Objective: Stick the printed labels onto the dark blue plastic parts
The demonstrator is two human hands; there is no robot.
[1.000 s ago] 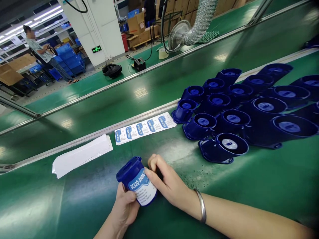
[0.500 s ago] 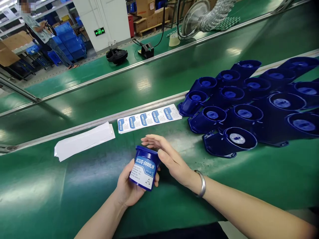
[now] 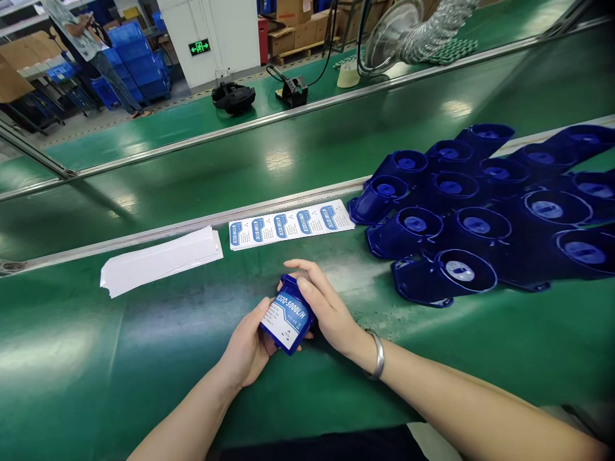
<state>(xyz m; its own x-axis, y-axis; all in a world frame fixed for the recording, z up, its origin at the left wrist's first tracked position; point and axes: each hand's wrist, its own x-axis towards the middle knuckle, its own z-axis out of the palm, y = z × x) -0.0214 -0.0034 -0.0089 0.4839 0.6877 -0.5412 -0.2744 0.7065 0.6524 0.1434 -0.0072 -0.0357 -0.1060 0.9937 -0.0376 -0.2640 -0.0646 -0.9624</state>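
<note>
A dark blue plastic pump housing [image 3: 294,288] is tilted between my hands above the green bench. Its side carries a blue and white label [image 3: 287,317] reading "5000L/H". My left hand [image 3: 250,342] grips the housing from the left and below, thumb at the label's left edge. Against the upper right side lies my right hand [image 3: 329,307], its thumb near the rim and its fingers curved behind; part of those fingers is hidden. Beyond the hands is a sheet of matching labels [image 3: 291,225], with blank white strips [image 3: 161,259] to its left.
Several similar blue housings [image 3: 451,186] stand close together on the right of the green bench [image 3: 158,371]. A metal rail [image 3: 192,224] runs behind the labels. Farther back are a black device [image 3: 234,97], a silver duct hose [image 3: 442,35] and a standing person [image 3: 91,51].
The housing has turned and tilted clockwise and shifted slightly right. My right hand has closed in from beside it to rest on its right side. The left hand keeps its hold.
</note>
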